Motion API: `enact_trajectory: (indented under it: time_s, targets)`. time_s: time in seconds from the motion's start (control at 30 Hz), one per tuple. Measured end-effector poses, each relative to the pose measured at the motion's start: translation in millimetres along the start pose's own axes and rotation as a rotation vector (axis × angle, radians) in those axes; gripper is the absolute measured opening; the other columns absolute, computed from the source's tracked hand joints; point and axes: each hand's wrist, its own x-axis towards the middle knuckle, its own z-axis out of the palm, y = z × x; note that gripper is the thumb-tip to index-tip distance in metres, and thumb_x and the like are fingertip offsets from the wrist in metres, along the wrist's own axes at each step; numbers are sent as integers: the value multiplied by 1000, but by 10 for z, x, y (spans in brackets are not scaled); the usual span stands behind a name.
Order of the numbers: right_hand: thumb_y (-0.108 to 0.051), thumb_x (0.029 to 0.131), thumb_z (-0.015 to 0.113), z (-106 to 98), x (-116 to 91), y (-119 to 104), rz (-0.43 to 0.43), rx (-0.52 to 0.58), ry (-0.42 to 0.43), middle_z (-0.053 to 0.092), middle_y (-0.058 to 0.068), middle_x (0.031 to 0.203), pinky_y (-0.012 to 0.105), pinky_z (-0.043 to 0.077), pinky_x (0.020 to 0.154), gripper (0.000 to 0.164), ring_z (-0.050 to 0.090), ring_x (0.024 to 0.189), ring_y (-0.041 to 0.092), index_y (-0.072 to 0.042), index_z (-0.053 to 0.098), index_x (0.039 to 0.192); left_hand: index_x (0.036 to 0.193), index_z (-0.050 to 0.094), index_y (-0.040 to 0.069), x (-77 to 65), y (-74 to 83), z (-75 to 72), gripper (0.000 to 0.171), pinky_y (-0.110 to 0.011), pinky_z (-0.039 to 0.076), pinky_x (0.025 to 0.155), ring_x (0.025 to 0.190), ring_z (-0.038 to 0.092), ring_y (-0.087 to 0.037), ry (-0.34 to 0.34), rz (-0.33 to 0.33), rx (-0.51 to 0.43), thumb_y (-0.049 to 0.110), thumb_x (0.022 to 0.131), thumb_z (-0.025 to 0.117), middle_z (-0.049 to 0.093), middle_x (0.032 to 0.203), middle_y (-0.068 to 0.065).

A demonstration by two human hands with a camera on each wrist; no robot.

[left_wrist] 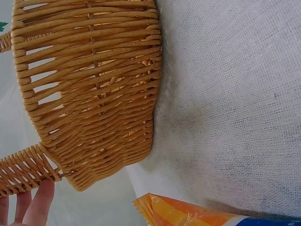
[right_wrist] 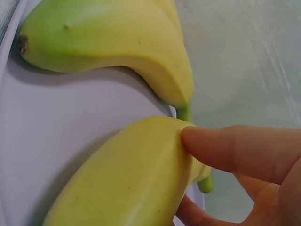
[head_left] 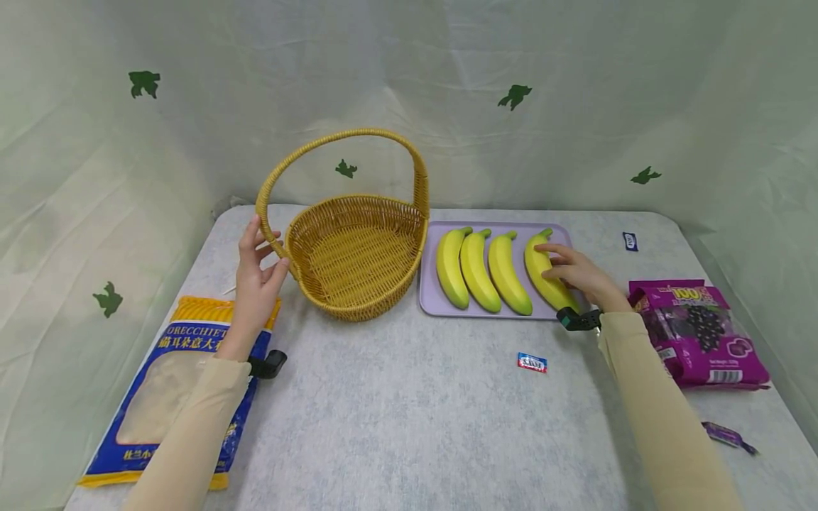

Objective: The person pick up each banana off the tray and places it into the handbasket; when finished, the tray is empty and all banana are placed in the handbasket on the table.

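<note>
My left hand (head_left: 255, 284) holds the left side of the handle of a brown wicker basket (head_left: 358, 311), low down near the rim. In the left wrist view the fingertips (left_wrist: 41, 202) press against the woven handle (left_wrist: 23, 172). The basket's inside shows nothing in it. To its right, a pale purple tray (head_left: 429, 287) carries several yellow-green bananas (head_left: 501, 273) side by side. My right hand (head_left: 591, 278) grips the rightmost banana (head_left: 538, 264), which lies apart from the others. In the right wrist view, fingers touch both sides of that banana (right_wrist: 131, 174) near its stem.
A blue and yellow pasta bag (head_left: 166, 390) lies under the left forearm. A purple grape-candy bag (head_left: 706, 333) sits beside the right forearm. Small wrapped candies lie about: red-blue (head_left: 532, 363), dark blue (head_left: 630, 241), purple (head_left: 728, 436). A pale curtain (head_left: 575, 128) hangs behind.
</note>
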Motion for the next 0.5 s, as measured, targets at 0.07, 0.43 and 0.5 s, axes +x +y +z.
enact_trajectory:
  time_s: [0.07,0.43,0.5]
  targets:
    - [-12,96,53,8,9,2,4,-3,5,19,31,150,61,27,106,59,29,128,45,-12,30,150,151,13,17,1,0,3,68,-18,47,89,121,43,-37,1,-7,-5,-3,96,48,37,137,-16]
    - [-12,99,49,24,-33,-58,-12,81,2,14,26,154,65,24,105,57,23,134,45,-13,27,152,151,13,17,-3,14,12,68,-16,46,88,120,43,-40,7,-13,-26,-3,96,48,37,135,-19]
    - [-12,99,49,30,-54,-87,-32,119,1,13,25,155,64,22,106,57,21,136,44,-14,27,152,151,13,17,-1,12,11,68,-15,46,87,120,43,-40,8,-12,-20,-4,96,48,38,134,-19]
